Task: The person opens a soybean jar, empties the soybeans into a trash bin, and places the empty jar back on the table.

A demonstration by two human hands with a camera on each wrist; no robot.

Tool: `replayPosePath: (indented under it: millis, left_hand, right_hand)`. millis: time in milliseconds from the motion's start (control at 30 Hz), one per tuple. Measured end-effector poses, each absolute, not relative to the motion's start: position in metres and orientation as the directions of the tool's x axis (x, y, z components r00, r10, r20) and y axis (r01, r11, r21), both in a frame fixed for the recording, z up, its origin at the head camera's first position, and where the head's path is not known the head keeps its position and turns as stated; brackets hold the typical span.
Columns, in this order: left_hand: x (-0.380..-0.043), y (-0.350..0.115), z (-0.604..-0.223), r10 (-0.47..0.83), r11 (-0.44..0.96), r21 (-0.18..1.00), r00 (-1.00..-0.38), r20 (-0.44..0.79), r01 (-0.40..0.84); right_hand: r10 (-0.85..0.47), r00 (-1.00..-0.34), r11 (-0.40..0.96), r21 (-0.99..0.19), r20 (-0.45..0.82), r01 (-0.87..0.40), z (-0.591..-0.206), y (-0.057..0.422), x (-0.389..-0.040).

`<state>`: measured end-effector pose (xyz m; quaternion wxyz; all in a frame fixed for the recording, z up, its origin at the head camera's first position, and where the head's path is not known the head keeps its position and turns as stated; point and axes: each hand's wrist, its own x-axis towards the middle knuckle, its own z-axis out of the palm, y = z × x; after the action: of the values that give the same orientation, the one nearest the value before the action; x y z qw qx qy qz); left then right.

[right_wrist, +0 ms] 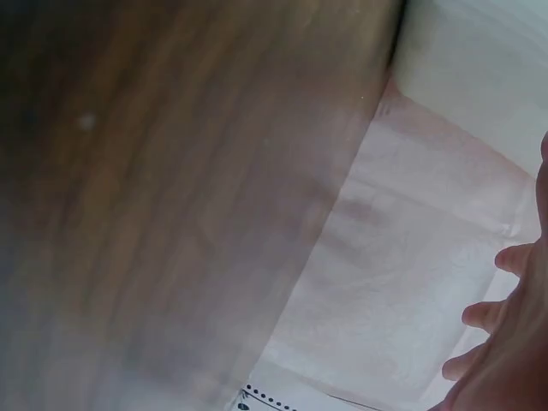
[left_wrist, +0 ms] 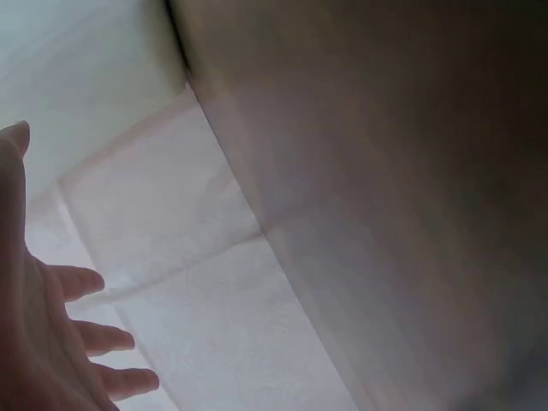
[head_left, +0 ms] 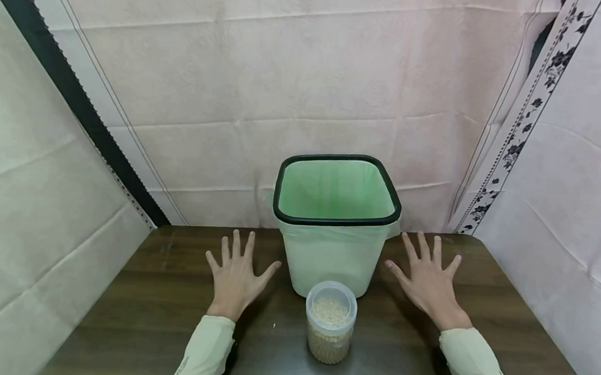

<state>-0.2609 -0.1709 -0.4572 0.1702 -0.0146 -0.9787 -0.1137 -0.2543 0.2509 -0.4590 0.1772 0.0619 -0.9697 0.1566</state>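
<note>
A pale green bin with a black rim stands at the far edge of the table, its inside looking bare where it shows. In front of it is a clear plastic jar partly filled with small pale pieces, its top a translucent round. To the left of both, my left hand is spread, palm down, holding nothing. On the right side, my right hand is likewise spread with its fingers apart. Neither hand touches the bin or the jar. Parts of the fingers show in both wrist views.
The dark wooden table ends just behind the bin. White cloth hangs at the back and on both sides, with a dark band on the left and a floral strip on the right. A tiny pale speck lies left of the jar.
</note>
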Motion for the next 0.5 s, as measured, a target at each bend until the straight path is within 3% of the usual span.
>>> replayPosePath:
  millis: [267, 500]
  left_hand:
    - [-0.239, -0.168, -0.448, -0.007, 0.964, 0.253, -0.936, 0.352, 0.088]
    - [-0.211, -0.154, -0.431, 0.012, 0.894, 0.406, -0.917, 0.400, 0.188]
  right_hand:
    - [-0.059, -0.931, 0.924, -0.333, 0.360, -0.187, -0.445, 0.243, -0.232]
    - [-0.030, -0.906, 0.835, -0.487, 0.422, -0.255, -0.432, 0.230, -0.196]
